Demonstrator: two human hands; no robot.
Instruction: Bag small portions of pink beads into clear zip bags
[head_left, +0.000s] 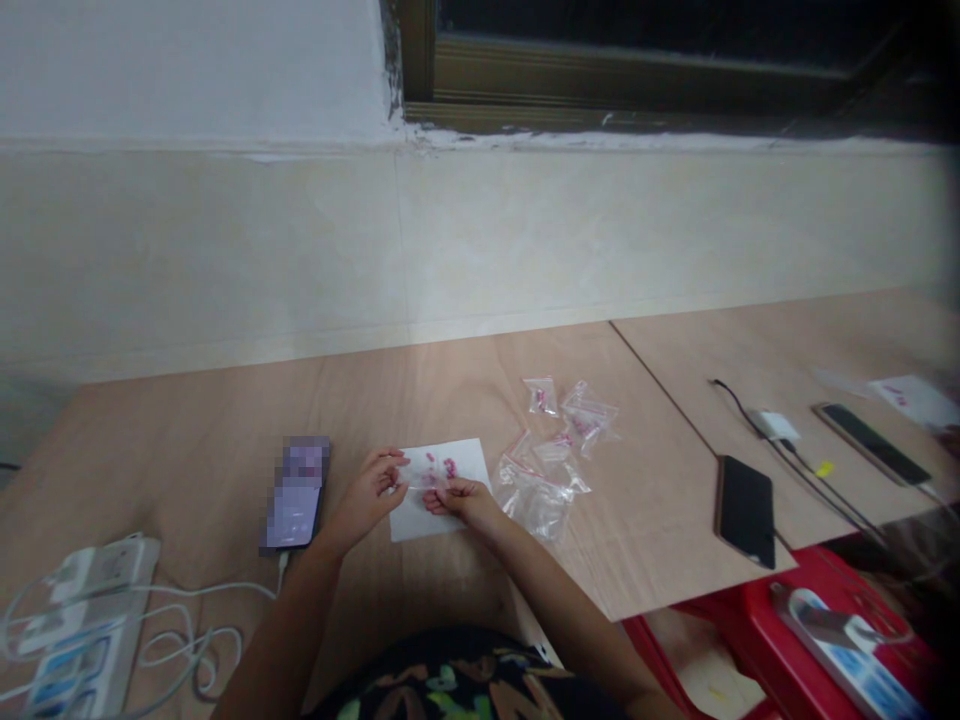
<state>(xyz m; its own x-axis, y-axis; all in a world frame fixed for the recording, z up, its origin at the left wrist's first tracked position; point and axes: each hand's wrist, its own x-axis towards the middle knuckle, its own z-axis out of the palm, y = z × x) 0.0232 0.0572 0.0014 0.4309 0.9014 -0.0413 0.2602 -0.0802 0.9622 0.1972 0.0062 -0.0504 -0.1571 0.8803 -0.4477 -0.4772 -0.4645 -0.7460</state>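
A white sheet of paper (420,527) lies on the table under both hands, with small pink pieces (450,467) on it; they are too small to name. Between the hands is a small clear plastic bag (417,481), hard to see against the paper. My left hand (373,497) has its curled fingers closed at the bag's left side. At the other side, my right hand (463,500) pinches the bag near its lower edge. Right of the paper lie empty-looking clear zip bags (534,503) and several small zip bags with pink contents (589,415).
A lit phone (298,495) on a charging cable lies at left, beside a power strip (97,630) and tangled white cables. Two dark phones (746,510) and a white adapter (776,424) lie at right. A red stool (817,620) carrying another power strip stands below.
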